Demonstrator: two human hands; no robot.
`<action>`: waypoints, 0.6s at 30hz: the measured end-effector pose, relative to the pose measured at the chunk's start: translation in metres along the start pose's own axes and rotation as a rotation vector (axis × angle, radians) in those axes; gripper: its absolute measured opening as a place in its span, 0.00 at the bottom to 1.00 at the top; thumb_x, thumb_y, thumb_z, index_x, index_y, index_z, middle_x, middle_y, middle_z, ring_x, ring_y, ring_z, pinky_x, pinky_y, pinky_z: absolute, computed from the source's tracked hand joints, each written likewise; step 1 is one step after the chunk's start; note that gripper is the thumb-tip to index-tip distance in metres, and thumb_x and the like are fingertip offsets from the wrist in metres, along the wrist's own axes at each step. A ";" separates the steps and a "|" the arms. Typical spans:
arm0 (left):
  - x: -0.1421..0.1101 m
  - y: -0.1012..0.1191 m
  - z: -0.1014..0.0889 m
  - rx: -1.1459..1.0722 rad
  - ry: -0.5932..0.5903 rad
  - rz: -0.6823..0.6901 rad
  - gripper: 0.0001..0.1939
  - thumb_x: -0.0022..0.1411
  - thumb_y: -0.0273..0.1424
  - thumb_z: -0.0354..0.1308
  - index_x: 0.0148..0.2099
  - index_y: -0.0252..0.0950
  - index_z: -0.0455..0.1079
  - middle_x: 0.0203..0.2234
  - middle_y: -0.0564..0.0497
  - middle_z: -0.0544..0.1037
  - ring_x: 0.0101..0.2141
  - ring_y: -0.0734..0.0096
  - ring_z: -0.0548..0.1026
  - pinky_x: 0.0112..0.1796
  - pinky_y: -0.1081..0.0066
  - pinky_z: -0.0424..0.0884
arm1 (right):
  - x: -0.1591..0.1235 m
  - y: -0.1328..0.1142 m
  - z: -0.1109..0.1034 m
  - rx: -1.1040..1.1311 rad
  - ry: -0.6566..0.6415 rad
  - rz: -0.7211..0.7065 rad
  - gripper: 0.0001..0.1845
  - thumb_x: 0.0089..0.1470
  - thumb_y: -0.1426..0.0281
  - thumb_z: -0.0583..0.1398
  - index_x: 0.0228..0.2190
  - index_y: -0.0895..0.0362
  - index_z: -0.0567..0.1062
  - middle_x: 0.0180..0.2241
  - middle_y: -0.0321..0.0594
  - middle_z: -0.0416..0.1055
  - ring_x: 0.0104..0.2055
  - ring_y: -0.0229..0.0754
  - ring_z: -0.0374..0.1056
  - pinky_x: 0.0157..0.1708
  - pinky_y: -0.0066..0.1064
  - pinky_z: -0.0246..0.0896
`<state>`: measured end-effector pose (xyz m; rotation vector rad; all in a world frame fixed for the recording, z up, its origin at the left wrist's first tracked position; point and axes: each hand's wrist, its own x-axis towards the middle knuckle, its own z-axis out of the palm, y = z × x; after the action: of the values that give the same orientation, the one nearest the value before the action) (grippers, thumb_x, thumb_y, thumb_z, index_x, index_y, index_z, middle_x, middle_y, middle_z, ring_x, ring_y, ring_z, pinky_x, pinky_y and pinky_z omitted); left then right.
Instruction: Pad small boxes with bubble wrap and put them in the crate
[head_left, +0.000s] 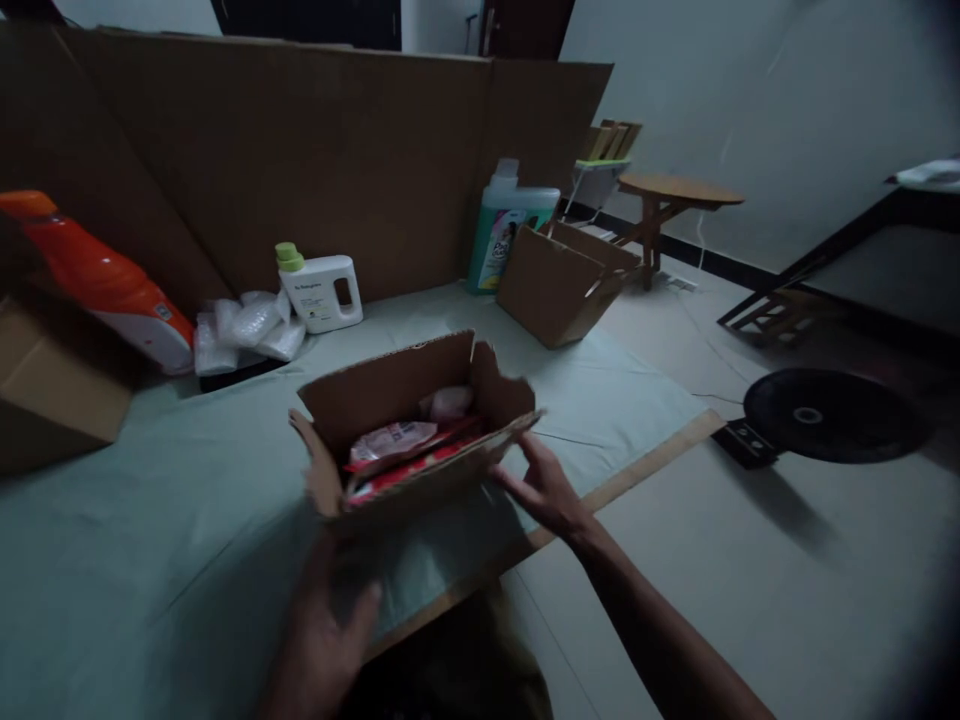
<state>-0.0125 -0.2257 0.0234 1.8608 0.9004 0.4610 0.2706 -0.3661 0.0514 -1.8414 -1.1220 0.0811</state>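
Note:
An open cardboard box [375,400] stands on the pale green sheet, its flaps up. Inside lie red and white packets [397,445] and a pale wrapped item [448,402]. My right hand [544,490] is at the box's near right corner, fingers spread, touching the front flap. My left hand [326,630] hovers below the box's near left side, fingers loosely apart, holding nothing I can see.
Behind stand a white jug with green cap [322,290], bubble wrap [247,330], an orange bottle [97,280], a teal detergent jug [506,225] and a second empty carton [559,280]. Cardboard sheets line the back. A round wooden table [675,195] and black disc [825,410] are on the right.

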 end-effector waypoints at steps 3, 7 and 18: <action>-0.022 0.009 0.029 -0.083 -0.539 0.382 0.19 0.63 0.38 0.58 0.55 0.42 0.76 0.41 0.46 0.83 0.39 0.62 0.82 0.45 0.67 0.78 | 0.010 0.021 -0.020 0.003 0.274 0.140 0.28 0.59 0.52 0.61 0.56 0.54 0.70 0.52 0.50 0.74 0.52 0.52 0.72 0.48 0.46 0.71; -0.003 0.019 0.022 -0.067 -0.532 0.412 0.13 0.66 0.35 0.54 0.40 0.40 0.80 0.28 0.49 0.82 0.31 0.66 0.81 0.38 0.71 0.78 | -0.014 0.033 -0.039 -0.025 0.329 0.186 0.27 0.59 0.53 0.61 0.56 0.52 0.71 0.55 0.50 0.72 0.54 0.52 0.72 0.48 0.46 0.71; 0.055 0.059 0.067 -0.219 -0.498 0.301 0.33 0.61 0.35 0.59 0.67 0.39 0.60 0.60 0.41 0.72 0.60 0.46 0.70 0.59 0.48 0.68 | -0.095 -0.006 0.004 -0.001 0.075 0.137 0.45 0.53 0.49 0.66 0.64 0.56 0.62 0.54 0.51 0.73 0.56 0.57 0.70 0.55 0.47 0.69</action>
<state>0.0902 -0.2397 0.0421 1.7948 0.2282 0.2437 0.2095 -0.4315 0.0175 -1.9056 -0.9440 0.0900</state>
